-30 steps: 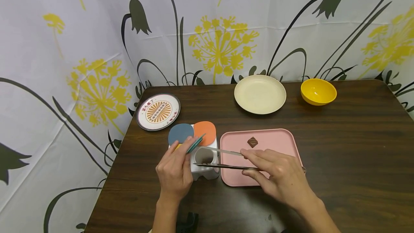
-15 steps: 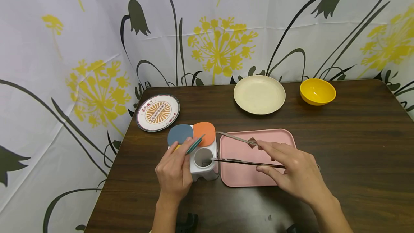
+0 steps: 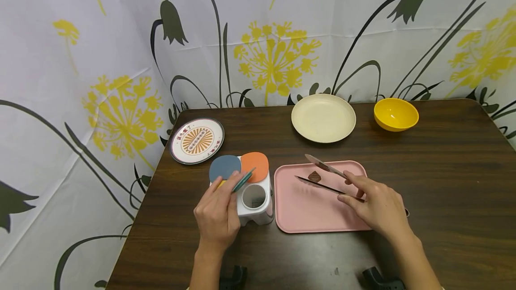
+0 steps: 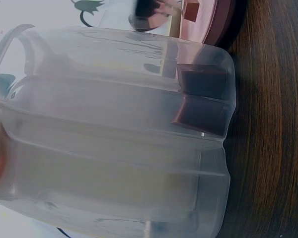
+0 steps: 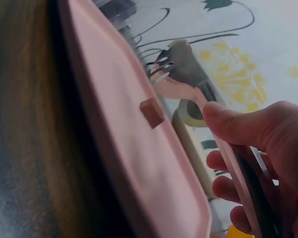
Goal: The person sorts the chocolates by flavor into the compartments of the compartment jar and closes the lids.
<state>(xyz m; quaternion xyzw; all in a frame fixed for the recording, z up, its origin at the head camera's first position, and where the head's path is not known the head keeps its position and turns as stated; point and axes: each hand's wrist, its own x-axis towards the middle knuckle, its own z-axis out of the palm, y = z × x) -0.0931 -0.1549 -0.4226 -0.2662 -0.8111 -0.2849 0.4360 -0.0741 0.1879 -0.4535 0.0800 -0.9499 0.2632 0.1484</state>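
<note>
My right hand (image 3: 380,202) grips metal tongs (image 3: 328,168), whose arms stand apart over the pink tray (image 3: 318,218). A single brown chocolate piece (image 3: 314,176) lies on that tray, near the tongs' tips; the right wrist view shows the same chocolate (image 5: 152,113) beneath the forked tong end (image 5: 162,69). At the tray's left, my left hand (image 3: 217,214) pinches a raised teal lid (image 3: 243,181) of a white multi-compartment container (image 3: 264,209). One round opening is uncovered. Through the container's translucent wall, the left wrist view shows dark chocolate pieces (image 4: 203,82) at the bottom.
Blue (image 3: 225,168) and orange (image 3: 255,166) lids cover other compartments. Behind stand a patterned plate (image 3: 197,141), a cream plate (image 3: 324,117) and a yellow bowl (image 3: 396,114). Black objects, one a curved piece (image 3: 379,279), sit at the table's front. A floral curtain (image 3: 278,53) hangs behind.
The right hand has moved right, taking the tongs from over the container's opening to above the tray. The left hand and lid have stayed put.
</note>
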